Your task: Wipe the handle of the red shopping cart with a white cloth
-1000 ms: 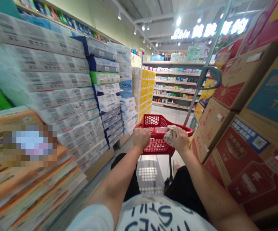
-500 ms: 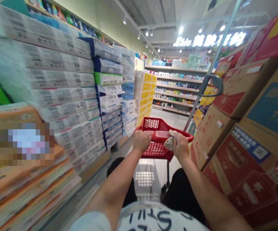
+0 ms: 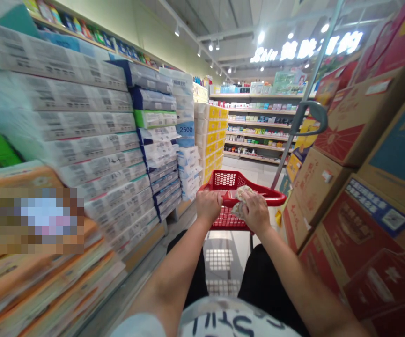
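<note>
Clasping crumpled cloth point(image 3: 238, 209), the right hand point(image 3: 257, 213) curls over a smooth red handlebar point(image 3: 275, 198).

Packs point(image 3: 93, 122) stacked left; cartons point(image 3: 349, 124) right; lit sign point(image 3: 307, 48) above shelves point(image 3: 258, 95).

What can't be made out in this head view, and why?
All in the head view:
Red cart handle beneath the left hand: covered by that hand.
Handle beneath the cloth: covered by cloth and right hand.
Far-shelf goods: labels too small.
Shirt lettering: cut off by bottom edge.
</note>
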Demonstrator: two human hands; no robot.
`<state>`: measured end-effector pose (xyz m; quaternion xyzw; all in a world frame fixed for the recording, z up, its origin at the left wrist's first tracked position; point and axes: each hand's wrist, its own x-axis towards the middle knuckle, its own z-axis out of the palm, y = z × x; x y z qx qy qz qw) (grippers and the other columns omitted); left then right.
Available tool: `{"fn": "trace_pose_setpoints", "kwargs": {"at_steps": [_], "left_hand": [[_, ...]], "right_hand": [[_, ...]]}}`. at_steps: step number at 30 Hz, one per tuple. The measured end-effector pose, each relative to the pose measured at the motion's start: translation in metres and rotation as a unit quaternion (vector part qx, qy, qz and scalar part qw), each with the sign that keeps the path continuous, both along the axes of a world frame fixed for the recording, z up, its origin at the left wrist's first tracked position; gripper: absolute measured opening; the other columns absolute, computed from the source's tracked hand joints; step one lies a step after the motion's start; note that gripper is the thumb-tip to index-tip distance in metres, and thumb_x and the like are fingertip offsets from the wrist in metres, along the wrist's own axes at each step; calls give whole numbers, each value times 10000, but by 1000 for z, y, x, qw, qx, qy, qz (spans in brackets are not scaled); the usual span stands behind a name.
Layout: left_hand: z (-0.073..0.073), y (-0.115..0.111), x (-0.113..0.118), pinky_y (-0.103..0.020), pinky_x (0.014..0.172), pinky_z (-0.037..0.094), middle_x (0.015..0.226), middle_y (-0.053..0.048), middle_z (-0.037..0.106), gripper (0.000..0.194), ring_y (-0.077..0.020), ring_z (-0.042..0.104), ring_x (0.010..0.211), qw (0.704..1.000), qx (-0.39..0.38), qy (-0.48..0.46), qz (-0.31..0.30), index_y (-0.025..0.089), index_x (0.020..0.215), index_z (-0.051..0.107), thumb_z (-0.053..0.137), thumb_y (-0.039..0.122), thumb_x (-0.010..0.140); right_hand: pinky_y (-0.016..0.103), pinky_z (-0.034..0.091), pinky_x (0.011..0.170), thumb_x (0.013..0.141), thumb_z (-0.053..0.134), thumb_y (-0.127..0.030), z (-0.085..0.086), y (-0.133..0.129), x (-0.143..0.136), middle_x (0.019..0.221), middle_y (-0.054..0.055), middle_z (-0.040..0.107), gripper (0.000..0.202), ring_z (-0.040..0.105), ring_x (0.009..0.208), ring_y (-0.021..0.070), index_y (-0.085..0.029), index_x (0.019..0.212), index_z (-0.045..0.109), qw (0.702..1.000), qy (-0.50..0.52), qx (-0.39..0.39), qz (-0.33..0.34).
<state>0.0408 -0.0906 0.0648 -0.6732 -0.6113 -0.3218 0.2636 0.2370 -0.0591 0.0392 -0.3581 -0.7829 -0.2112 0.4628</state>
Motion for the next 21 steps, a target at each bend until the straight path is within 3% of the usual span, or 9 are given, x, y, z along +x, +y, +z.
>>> {"fn": "trace_pose_setpoints", "kwargs": {"at_steps": [8, 12, 15, 21], "left_hand": [[-1, 1, 0, -409, 762, 279, 725, -70, 649, 337, -230, 545, 772, 1000, 2, 14, 5, 198, 705, 599, 378, 273, 948], [-2, 2, -3, -411, 769, 278, 716, -66, 640, 343, -225, 533, 754, 1000, 2, 10, 4, 205, 696, 593, 370, 273, 948], [-2, 2, -6, -411, 772, 280, 723, -66, 642, 327, -228, 533, 761, 1000, 0, 4, 7, 205, 699, 596, 382, 270, 937], [-2, 1, -6, -411, 777, 290, 714, -69, 647, 330, -230, 544, 764, 1000, 8, 12, 17, 203, 693, 599, 382, 267, 933]], "right_hand": [[465, 400, 966, 943, 407, -276, -1, 16, 34, 1152, 128, 653, 360, 576, 1059, 261, -149, 1238, 569, 995, 71, -43, -51], [489, 367, 1021, 933, 417, -245, -5, 9, 20, 1236, 135, 615, 368, 500, 1203, 279, -145, 1258, 557, 995, 78, -10, -57], [482, 331, 1072, 911, 447, -214, -4, 0, 7, 1314, 103, 569, 405, 407, 1307, 269, -174, 1307, 521, 999, 38, 3, -26], [481, 329, 1097, 871, 444, -149, 0, -11, -13, 1339, 97, 545, 477, 373, 1337, 255, -170, 1345, 492, 999, -8, 2, 33]]}}
